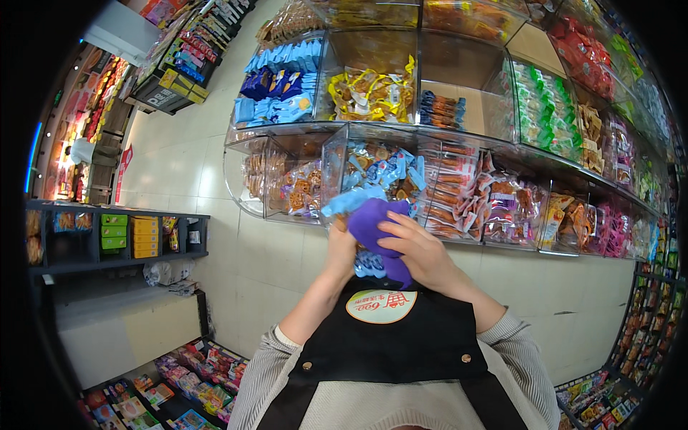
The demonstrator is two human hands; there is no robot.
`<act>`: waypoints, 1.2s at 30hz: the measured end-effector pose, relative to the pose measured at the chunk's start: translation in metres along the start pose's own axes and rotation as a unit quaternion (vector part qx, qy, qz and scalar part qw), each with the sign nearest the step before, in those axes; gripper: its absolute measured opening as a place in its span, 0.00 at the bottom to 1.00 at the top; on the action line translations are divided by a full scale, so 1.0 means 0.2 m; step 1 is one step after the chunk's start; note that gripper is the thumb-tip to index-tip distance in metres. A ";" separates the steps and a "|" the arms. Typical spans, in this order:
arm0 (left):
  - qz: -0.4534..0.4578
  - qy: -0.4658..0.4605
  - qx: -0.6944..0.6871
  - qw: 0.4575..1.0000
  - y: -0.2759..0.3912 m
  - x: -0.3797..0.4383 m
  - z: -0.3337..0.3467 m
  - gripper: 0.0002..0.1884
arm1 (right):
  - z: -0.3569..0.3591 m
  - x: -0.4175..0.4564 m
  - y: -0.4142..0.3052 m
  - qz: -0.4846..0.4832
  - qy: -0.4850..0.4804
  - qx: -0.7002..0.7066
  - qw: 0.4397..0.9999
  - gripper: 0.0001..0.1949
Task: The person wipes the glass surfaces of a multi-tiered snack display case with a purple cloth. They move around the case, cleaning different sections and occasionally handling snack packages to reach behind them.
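Note:
My right hand (416,248) is closed on a bunched purple cloth (371,223), its fingers spread over the top of it. Beside it, my left hand (342,250) grips light blue snack packets (355,200), which stick out above the cloth. More blue packets (368,264) show below the cloth, against the black apron (387,344); how they are held is hidden. Both hands are in front of the near row of clear plastic bins, close to a bin of blue packets (384,166).
Clear bins of wrapped snacks rise in tiers ahead, with yellow-edged packs (371,94) and green-and-white packs (543,107). A dark shelf (123,263) with boxes stands at the left. Packaged goods (201,376) lie at lower left. A person (83,151) is far off at upper left.

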State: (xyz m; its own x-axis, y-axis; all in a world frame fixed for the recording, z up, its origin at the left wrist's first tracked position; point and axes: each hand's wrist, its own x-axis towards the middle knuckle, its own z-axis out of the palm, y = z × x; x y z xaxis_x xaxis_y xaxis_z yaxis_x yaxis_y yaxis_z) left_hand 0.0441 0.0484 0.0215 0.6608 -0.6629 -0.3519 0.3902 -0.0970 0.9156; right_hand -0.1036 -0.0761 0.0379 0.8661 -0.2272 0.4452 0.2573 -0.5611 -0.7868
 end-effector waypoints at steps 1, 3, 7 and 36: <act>-0.022 0.016 0.015 1.000 0.01 0.03 -0.02 0.18 | -0.05 -0.05 0.03 0.012 -0.003 0.006 1.000 0.22; -0.016 -0.022 -0.126 0.992 0.08 0.06 0.01 0.20 | -0.15 -0.20 0.12 0.081 0.046 -0.027 0.995 0.20; -0.138 -0.080 -0.273 0.949 0.05 0.13 0.07 0.25 | -0.25 -0.34 0.41 0.211 0.145 -0.145 0.956 0.20; -0.433 -0.333 -0.213 0.810 -0.09 0.18 0.12 0.42 | -0.55 0.29 0.14 0.132 0.084 -0.114 0.981 0.27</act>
State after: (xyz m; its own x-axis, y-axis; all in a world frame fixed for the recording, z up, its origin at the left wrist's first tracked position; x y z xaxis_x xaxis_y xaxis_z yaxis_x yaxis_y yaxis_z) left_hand 0.0452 0.0081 -0.0024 -0.4159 -0.7507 -0.5133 0.8027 -0.5683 0.1809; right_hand -0.0937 -0.1922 0.0882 0.8022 -0.5057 0.3174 -0.0855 -0.6234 -0.7772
